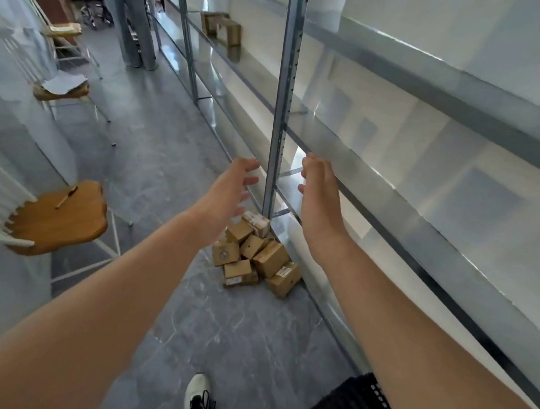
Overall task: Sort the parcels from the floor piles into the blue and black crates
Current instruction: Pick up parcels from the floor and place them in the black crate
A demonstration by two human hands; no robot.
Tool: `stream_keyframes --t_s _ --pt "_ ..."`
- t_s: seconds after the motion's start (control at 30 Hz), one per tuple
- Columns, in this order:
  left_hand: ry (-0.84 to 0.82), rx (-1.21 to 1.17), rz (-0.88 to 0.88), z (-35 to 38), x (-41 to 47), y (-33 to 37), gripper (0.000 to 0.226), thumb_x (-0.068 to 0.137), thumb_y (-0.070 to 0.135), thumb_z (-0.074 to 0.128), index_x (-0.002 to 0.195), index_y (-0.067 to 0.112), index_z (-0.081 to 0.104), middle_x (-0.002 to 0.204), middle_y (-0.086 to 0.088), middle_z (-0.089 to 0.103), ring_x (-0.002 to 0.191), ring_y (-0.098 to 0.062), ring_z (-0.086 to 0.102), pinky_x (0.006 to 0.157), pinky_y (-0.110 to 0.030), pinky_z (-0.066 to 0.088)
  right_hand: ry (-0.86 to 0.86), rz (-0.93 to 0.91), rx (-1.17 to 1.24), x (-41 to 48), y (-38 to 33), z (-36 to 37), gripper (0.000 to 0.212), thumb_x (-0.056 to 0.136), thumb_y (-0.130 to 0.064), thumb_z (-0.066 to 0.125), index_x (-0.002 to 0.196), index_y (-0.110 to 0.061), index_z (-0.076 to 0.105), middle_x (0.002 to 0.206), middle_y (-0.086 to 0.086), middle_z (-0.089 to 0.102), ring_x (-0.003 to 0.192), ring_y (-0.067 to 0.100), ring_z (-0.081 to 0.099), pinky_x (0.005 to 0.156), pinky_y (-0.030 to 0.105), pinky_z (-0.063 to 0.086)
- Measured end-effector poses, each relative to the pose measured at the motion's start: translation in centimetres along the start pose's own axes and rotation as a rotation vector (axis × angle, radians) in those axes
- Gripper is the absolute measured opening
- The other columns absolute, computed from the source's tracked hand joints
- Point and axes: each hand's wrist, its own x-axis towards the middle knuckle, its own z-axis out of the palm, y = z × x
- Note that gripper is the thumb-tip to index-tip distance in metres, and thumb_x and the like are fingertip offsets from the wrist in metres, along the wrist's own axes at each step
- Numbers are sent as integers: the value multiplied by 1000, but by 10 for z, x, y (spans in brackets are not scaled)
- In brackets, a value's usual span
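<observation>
Cardboard parcels (252, 254) lie heaped on the grey floor (221, 328) at the foot of the shelf upright (283, 109). None is lifted, so sorting this pile looks not yet begun. The left hand (231, 185) and right hand (319, 195) hover above it, each grip open and empty. The boxes tilt every way, and the heap's long axis runs along the shelving. A black crate (353, 408) shows at the near edge; no blue one is in view.

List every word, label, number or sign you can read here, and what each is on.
No text is readable.
White label on the right-end box: too small, blurred.
White label on the front box: too small, blurred.
Round mark on the left box: blurred, unreadable.
</observation>
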Motion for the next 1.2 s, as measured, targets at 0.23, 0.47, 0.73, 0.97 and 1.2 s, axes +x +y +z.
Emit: stream_keyframes --t_s 0.23,0.47,0.73,0.97,1.2 --pt "-100 32 -59 -39 127 -4 48 103 51 37 146 32 49 149 0 50 142 -29 41 121 -52 30 80 70 -6 103 24 52 68 93 -61 38 154 -30 45 156 -4 47 143 19 46 112 43 42" --pt "-174 66 -178 -19 245 -21 47 102 53 38 143 34 51 148 0 51 141 -29 42 118 -53 32 145 197 18 207 67 45 51 110 -52 38 153 -24 47 152 0 49 135 18 49 83 24 43" --pt "-138 96 -319 36 387 -82 45 102 52 39 139 33 57 137 3 58 134 -26 47 114 -49 35 158 317 -46 335 170 24 44 107 -50 41 140 -24 56 133 -3 60 119 14 56 96 36 44" --pt "-124 98 -458 46 476 -152 48 100 51 43 141 31 55 141 4 56 136 -24 47 112 -42 34 161 457 -32 412 257 30 40 112 -41 41 140 -18 57 115 -17 58 107 -2 55 88 23 44" --pt "-92 76 -580 42 564 -277 35 106 39 40 128 22 61 104 9 62 92 -6 61 72 -21 45 230 663 12 475 377 69 67 86 -67 35 139 -33 58 127 -14 60 132 18 56 115 51 46"
